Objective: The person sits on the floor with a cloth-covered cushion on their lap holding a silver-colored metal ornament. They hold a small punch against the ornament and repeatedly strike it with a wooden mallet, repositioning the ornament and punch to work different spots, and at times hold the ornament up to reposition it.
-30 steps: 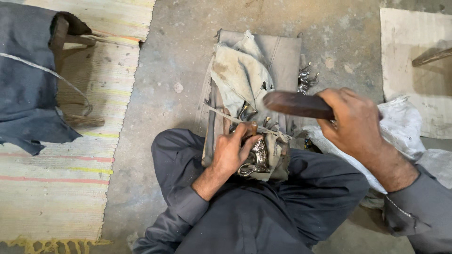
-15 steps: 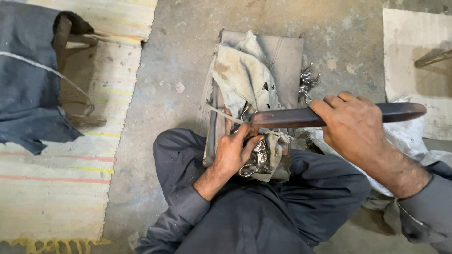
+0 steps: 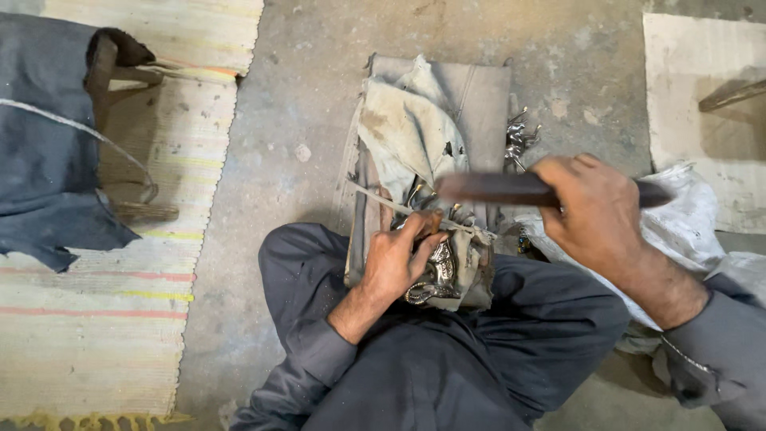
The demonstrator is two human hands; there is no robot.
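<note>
The right hand (image 3: 598, 211) is closed around a long dark flat tool (image 3: 511, 189). The left hand (image 3: 399, 259) presses a small curved metal piece (image 3: 435, 275) on the dirty grey cloth (image 3: 415, 136) between the knees. Hold it firmly, fingers away from the stroke.

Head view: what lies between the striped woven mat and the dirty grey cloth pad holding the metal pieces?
In the head view, only bare stained concrete floor, with one small pebble on it.
</note>
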